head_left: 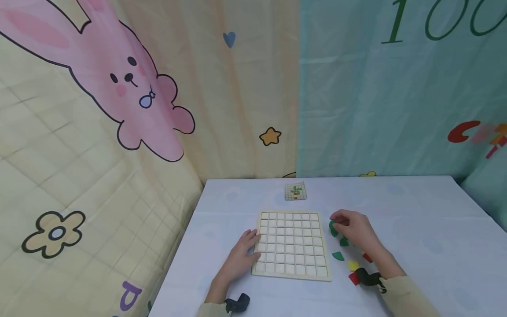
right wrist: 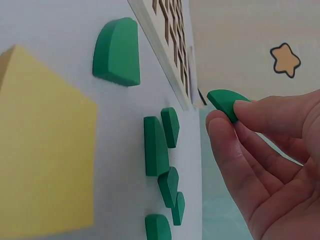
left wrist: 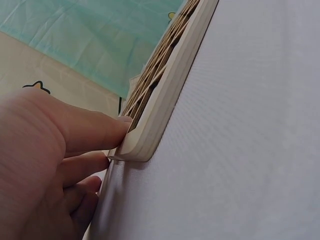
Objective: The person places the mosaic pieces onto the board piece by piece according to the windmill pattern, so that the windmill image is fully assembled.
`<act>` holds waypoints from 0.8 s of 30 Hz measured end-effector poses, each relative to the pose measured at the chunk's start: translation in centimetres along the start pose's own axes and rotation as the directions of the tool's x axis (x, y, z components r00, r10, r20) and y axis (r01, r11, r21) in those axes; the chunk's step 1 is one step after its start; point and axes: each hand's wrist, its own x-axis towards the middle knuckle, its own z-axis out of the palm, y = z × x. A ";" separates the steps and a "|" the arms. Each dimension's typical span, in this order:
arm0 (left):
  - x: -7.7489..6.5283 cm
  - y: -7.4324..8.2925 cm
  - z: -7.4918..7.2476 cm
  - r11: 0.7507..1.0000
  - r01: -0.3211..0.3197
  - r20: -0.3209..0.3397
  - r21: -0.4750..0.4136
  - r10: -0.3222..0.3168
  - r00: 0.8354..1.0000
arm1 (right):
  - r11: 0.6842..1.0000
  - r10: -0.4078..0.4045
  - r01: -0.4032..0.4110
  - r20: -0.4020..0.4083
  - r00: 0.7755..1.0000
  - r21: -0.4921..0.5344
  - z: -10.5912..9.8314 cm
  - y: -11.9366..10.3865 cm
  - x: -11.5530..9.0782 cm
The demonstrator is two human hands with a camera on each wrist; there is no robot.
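My right hand [head_left: 355, 226] pinches a green quarter-round piece [right wrist: 225, 102] between thumb and fingertips, lifted above the table in the right wrist view. Below it lie several more green pieces [right wrist: 156, 145], some of them touching. One green piece [head_left: 338, 256] lies apart, closer to the board. My left hand [head_left: 240, 254] rests at the left edge of a pale wooden grid board [head_left: 291, 278], whose cells hold nothing. In the left wrist view, the thumb touches the board's rim [left wrist: 155, 117] near a corner, with the other fingers beside it, partly hidden.
A small pattern card [head_left: 295, 191] with a green, yellow and red picture lies behind the board. Near my right wrist are a yellow square [head_left: 354, 265], a red piece [head_left: 354, 278] and another red piece [head_left: 367, 257]. Printed curtains [head_left: 253, 88] hang behind the white table [head_left: 431, 229].
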 end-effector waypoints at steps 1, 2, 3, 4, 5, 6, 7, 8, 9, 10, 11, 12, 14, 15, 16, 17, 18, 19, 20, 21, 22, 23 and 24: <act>-0.1 0.0 0.0 1.000 0.007 0.000 -0.001 -0.007 1.000 | 1.000 -0.004 0.004 0.005 1.000 0.006 0.2 -0.1 0.1; -0.1 0.0 -0.1 1.000 0.009 -0.001 0.000 -0.009 1.000 | 1.000 -0.008 0.008 0.009 1.000 0.013 0.3 -0.2 0.3; -0.1 0.0 -0.1 1.000 0.013 0.000 0.001 -0.013 1.000 | 1.000 -0.009 0.009 0.013 1.000 0.020 0.5 -0.3 0.4; -0.2 0.0 -0.1 1.000 0.012 -0.001 -0.001 -0.012 1.000 | 1.000 -0.007 0.007 0.017 1.000 0.026 0.6 -0.5 0.5; -0.2 0.0 -0.1 1.000 0.010 0.000 -0.003 -0.010 1.000 | 1.000 -0.003 0.002 0.020 1.000 0.031 0.8 -0.6 0.6; -0.2 0.0 -0.2 1.000 0.011 0.000 -0.004 -0.011 1.000 | 0.999 0.002 -0.002 0.020 1.000 0.032 0.9 -0.7 0.7; -0.3 0.0 -0.2 1.000 0.011 0.001 -0.006 -0.011 1.000 | 0.999 0.001 -0.002 0.019 1.000 0.034 1.1 -0.8 0.8; -0.3 0.0 -0.2 1.000 0.007 -0.001 -0.006 -0.007 1.000 | 0.999 -0.002 0.001 0.019 1.000 0.040 1.3 -0.9 0.9; -0.4 0.0 -0.2 1.000 0.004 -0.003 -0.007 -0.004 1.000 | 0.999 -0.006 0.005 0.021 1.000 0.045 1.5 -1.0 1.1; -0.4 0.1 -0.2 1.000 -0.001 -0.003 -0.007 0.001 1.000 | 0.999 -0.008 0.007 0.022 1.000 0.049 1.6 -1.1 1.2; -0.4 0.1 -0.2 1.000 -0.001 -0.001 -0.006 0.001 1.000 | 0.999 -0.013 0.012 0.024 1.000 0.052 1.8 -1.2 1.3; -0.4 0.1 -0.2 1.000 0.000 0.000 -0.001 0.000 1.000 | 0.998 -0.016 0.014 0.027 1.000 0.058 2.0 -1.3 1.5; -0.4 0.1 -0.2 1.000 0.000 -0.001 0.003 0.000 1.000 | 0.998 -0.016 0.014 0.035 0.999 0.063 2.5 -1.6 1.8; -0.4 0.1 -0.2 1.000 0.004 0.001 0.005 -0.004 1.000 | 0.998 -0.013 0.010 0.037 0.999 0.062 2.7 -1.8 1.9; -0.4 0.1 -0.2 1.000 0.006 0.002 0.004 -0.006 1.000 | 0.998 -0.008 0.005 0.038 0.999 0.063 2.9 -1.9 2.1; -0.4 0.2 -0.2 1.000 0.010 0.003 0.004 -0.010 1.000 | 0.998 -0.010 0.008 0.038 0.999 0.065 3.1 -2.1 2.2; -0.4 0.2 -0.2 1.000 0.010 0.003 0.002 -0.010 1.000 | 0.997 -0.010 0.007 0.037 0.999 0.071 3.3 -2.2 2.4; -0.4 0.2 -0.2 1.000 0.008 0.002 0.000 -0.008 1.000 | 0.997 -0.022 0.019 0.038 0.999 0.074 3.5 -2.4 2.5; -0.4 0.2 -0.2 1.000 0.007 0.002 -0.001 -0.007 1.000 | 0.996 -0.024 0.021 0.038 0.999 0.083 3.7 -2.5 2.6; -0.4 0.2 -0.2 1.000 0.005 0.003 -0.002 -0.005 1.000 | 0.995 -0.029 0.025 0.040 0.999 0.093 3.8 -2.6 2.7; -0.4 0.2 -0.2 1.000 -0.001 0.003 -0.002 0.001 1.000 | 0.994 -0.034 0.029 0.043 0.999 0.104 4.0 -2.7 2.8; -0.4 0.2 -0.2 1.000 -0.006 0.001 0.001 0.006 1.000 | 0.993 -0.038 0.033 0.048 0.998 0.115 4.2 -2.7 2.9; -0.4 0.2 -0.2 1.000 -0.012 0.001 0.000 0.012 1.000 | 0.992 -0.034 0.028 0.053 0.998 0.124 4.5 -2.8 3.1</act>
